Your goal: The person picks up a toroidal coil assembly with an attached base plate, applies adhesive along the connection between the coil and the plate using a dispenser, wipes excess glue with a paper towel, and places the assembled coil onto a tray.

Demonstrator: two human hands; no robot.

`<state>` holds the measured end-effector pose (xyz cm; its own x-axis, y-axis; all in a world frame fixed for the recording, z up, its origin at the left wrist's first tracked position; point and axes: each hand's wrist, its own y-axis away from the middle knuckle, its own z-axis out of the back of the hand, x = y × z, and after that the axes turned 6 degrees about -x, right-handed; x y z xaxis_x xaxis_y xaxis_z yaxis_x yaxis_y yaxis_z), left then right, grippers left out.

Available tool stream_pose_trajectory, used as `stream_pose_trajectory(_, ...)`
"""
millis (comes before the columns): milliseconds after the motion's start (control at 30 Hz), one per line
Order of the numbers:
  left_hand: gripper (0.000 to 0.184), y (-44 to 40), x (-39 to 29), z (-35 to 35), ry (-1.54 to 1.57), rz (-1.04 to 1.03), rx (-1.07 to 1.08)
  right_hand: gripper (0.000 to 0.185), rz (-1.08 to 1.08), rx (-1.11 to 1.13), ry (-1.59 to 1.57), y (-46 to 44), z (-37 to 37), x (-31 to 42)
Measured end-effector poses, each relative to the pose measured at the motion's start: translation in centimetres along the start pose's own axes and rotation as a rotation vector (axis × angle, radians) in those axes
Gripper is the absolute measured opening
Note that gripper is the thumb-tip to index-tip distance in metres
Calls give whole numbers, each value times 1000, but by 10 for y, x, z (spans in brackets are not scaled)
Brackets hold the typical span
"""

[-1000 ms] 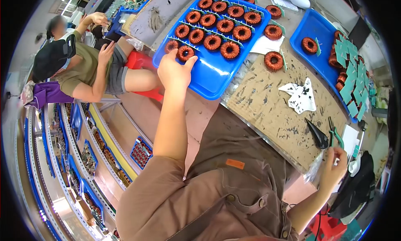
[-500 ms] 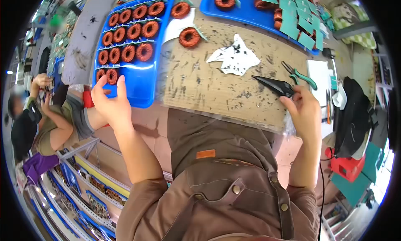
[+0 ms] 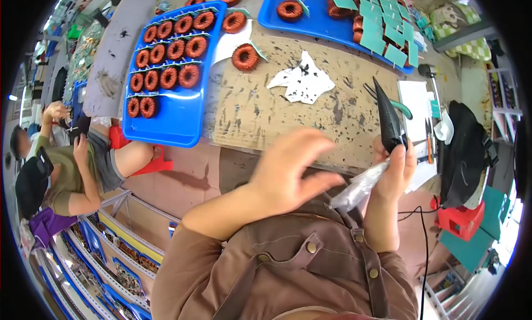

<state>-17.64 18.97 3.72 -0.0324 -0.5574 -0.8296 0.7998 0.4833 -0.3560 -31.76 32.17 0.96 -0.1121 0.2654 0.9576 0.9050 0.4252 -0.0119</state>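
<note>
My right hand (image 3: 394, 167) is closed round a pointed piping bag (image 3: 388, 118) that looks full of something black, its tip aimed up and away from me. The bag's crumpled clear plastic tail (image 3: 360, 188) hangs below, towards my apron. My left hand (image 3: 291, 170) is in front of my body with thumb and fingers apart, holding nothing, a little left of that tail. Green-handled pliers (image 3: 400, 108) lie behind the bag, partly hidden by it. A white cloth with black smears (image 3: 303, 80) lies on the stained board (image 3: 249, 112).
At left, a blue tray (image 3: 166, 129) holds rows of copper-wound coils (image 3: 188, 76) on green boards. More coils (image 3: 245, 57) stand beside it. A second blue tray (image 3: 318, 27) at the back holds coils and green boards. A seated person (image 3: 72, 170) is at far left.
My left hand has moved from the left tray to the right, before my body. My right hand has lifted the piping bag off the board and turned its tip upward.
</note>
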Motion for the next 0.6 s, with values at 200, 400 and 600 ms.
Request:
stream_pose_trajectory(200, 22, -7, -16, -33, -68, -92, 29, 27, -60, 16, -231, 16, -5, -27)
stream_pose_trajectory(400, 16, -5, -16, -36, -181, -169, -203, 24, -95, 242, -250, 8, -35, -12)
stream_pose_trajectory(600, 10, 1, -11, -40, -150, -141, -99, 16, -136, 142, -156, 3, -33, -7)
